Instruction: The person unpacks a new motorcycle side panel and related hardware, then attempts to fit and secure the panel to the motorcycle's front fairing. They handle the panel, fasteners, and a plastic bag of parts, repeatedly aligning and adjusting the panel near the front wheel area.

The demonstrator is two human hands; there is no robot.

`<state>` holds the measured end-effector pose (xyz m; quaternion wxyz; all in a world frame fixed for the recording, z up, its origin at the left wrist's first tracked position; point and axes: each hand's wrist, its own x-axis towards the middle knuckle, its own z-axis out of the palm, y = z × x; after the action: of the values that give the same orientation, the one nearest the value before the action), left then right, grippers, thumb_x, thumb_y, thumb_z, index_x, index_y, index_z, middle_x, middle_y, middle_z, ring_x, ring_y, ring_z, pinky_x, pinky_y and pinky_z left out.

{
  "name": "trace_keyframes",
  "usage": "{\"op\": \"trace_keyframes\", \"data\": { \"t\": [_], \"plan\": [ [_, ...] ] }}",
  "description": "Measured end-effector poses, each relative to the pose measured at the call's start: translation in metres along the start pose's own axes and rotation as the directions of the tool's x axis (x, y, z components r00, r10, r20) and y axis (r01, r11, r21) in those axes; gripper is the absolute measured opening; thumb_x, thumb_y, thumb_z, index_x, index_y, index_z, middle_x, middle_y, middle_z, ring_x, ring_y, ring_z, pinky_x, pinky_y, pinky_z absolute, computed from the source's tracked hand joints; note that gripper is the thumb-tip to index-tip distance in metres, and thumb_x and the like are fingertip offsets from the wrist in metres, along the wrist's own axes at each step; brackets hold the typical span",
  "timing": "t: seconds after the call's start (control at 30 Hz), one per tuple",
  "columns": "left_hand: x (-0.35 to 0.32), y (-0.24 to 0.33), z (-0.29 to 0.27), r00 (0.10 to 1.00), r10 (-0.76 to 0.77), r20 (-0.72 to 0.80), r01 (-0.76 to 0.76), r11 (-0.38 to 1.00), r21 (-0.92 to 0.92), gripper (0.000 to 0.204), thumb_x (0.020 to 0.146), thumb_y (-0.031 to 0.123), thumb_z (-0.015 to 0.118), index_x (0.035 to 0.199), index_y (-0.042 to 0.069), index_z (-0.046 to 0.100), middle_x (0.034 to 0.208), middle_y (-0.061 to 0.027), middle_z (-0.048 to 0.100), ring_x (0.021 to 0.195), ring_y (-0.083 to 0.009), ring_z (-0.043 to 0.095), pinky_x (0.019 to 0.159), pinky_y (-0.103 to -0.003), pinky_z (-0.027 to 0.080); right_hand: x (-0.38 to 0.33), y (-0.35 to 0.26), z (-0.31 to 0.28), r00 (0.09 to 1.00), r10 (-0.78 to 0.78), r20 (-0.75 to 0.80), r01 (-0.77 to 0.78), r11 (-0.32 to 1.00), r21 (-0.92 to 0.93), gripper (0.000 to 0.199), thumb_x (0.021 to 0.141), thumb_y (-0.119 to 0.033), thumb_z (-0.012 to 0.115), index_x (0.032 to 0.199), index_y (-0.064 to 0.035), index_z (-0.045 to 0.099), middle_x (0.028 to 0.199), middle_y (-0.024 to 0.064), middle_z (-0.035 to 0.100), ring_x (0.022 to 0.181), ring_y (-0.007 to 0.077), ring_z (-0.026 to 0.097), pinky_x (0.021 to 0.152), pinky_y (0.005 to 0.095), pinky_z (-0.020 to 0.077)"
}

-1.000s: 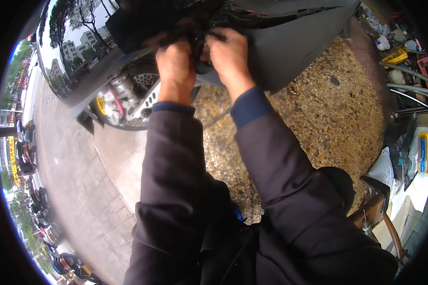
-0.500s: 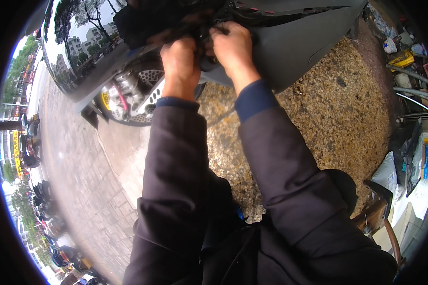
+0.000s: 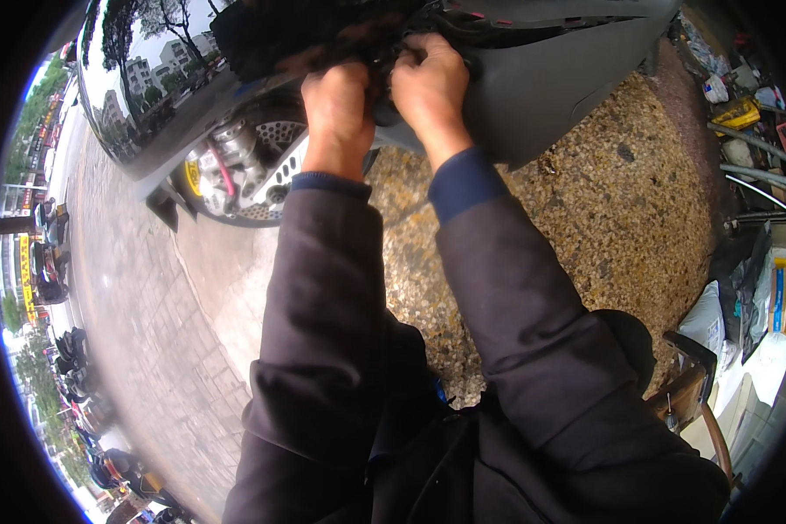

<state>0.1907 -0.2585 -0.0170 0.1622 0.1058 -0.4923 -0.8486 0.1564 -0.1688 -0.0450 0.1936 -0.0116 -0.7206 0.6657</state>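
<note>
Both my hands reach up to the body of a grey scooter (image 3: 550,96) at the top of the view. My left hand (image 3: 338,109) has its fingers curled into a dark opening under the panel. My right hand (image 3: 428,87) is closed on a small dark part at the panel's edge; what it pinches is too small to make out. The two hands almost touch. Below the left hand the scooter's wheel with its brake disc (image 3: 253,170) and yellow fitting shows. Dark jacket sleeves with blue cuffs cover both forearms.
Pebbled pavement (image 3: 620,227) lies under the scooter, with grey paving (image 3: 148,332) to the left. A wooden stool (image 3: 694,393) stands at lower right. Tools, bags and boxes (image 3: 760,288) crowd the right edge. Parked scooters (image 3: 79,384) line the far left street.
The view has shifted so the scooter's wheel and hands sit slightly lower and closer. My hands stay at the same spot under the panel, with the fingers working.
</note>
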Motion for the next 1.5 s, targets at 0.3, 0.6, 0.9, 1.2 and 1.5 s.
{"op": "trace_keyframes", "data": {
  "t": [0.3, 0.6, 0.9, 1.2, 1.5],
  "plan": [
    [0.000, -0.002, 0.005, 0.999, 0.028, -0.017, -0.028, 1.000, -0.001, 0.020, 0.069, -0.008, 0.051, 0.087, -0.008, 0.062, 0.077, -0.0082, 0.058, 0.062, -0.0189, 0.054, 0.054, -0.030, 0.042, 0.002, 0.002, 0.000, 0.996, 0.066, 0.059, -0.069, 0.996, 0.055, 0.015, 0.078, 0.000, 0.061, 0.091, 0.0002, 0.070, 0.083, 0.0203, 0.071, 0.081, 0.0340, 0.070, 0.077, 0.0391, 0.0548],
    [0.003, 0.000, 0.002, 0.998, -0.004, 0.061, -0.002, 0.996, 0.091, 0.042, 0.069, -0.006, 0.046, 0.108, -0.003, 0.063, 0.090, -0.0083, 0.061, 0.077, -0.0213, 0.060, 0.065, -0.032, 0.049, 0.004, 0.011, 0.007, 0.997, 0.035, 0.070, -0.042, 0.994, 0.106, 0.016, 0.077, 0.002, 0.060, 0.090, 0.0003, 0.070, 0.082, 0.0193, 0.071, 0.079, 0.0317, 0.070, 0.074, 0.0367, 0.0546],
    [0.011, -0.006, -0.007, 0.999, -0.007, 0.038, 0.005, 0.999, 0.044, 0.026, 0.069, -0.005, 0.049, 0.092, -0.001, 0.062, 0.082, -0.0068, 0.058, 0.069, -0.0198, 0.056, 0.060, -0.031, 0.046, 0.007, 0.000, -0.007, 0.951, 0.260, 0.170, -0.302, 0.897, 0.322, 0.016, 0.077, 0.002, 0.063, 0.091, 0.0035, 0.069, 0.085, 0.0189, 0.072, 0.078, 0.0275, 0.071, 0.074, 0.0353, 0.0564],
    [0.015, -0.005, -0.014, 0.997, -0.068, 0.022, 0.066, 0.994, 0.092, 0.014, 0.070, -0.002, 0.050, 0.079, 0.006, 0.058, 0.078, -0.0028, 0.057, 0.071, -0.0167, 0.052, 0.063, -0.029, 0.043, 0.003, -0.002, -0.003, 0.997, 0.061, -0.048, -0.054, 0.989, 0.139, 0.017, 0.068, 0.003, 0.063, 0.082, 0.0024, 0.070, 0.080, 0.0237, 0.068, 0.080, 0.0352, 0.070, 0.075, 0.0376, 0.0554],
    [0.022, -0.006, -0.015, 0.995, -0.077, 0.063, 0.073, 0.996, 0.059, 0.014, 0.073, -0.002, 0.048, 0.078, 0.004, 0.060, 0.087, -0.0053, 0.063, 0.087, -0.0189, 0.059, 0.083, -0.032, 0.048, 0.000, -0.014, -0.001, 0.981, 0.194, -0.018, -0.186, 0.962, 0.198, 0.017, 0.068, 0.001, 0.063, 0.082, 0.0007, 0.072, 0.082, 0.0222, 0.070, 0.082, 0.0362, 0.070, 0.077, 0.0383, 0.0554]
  ]
}}
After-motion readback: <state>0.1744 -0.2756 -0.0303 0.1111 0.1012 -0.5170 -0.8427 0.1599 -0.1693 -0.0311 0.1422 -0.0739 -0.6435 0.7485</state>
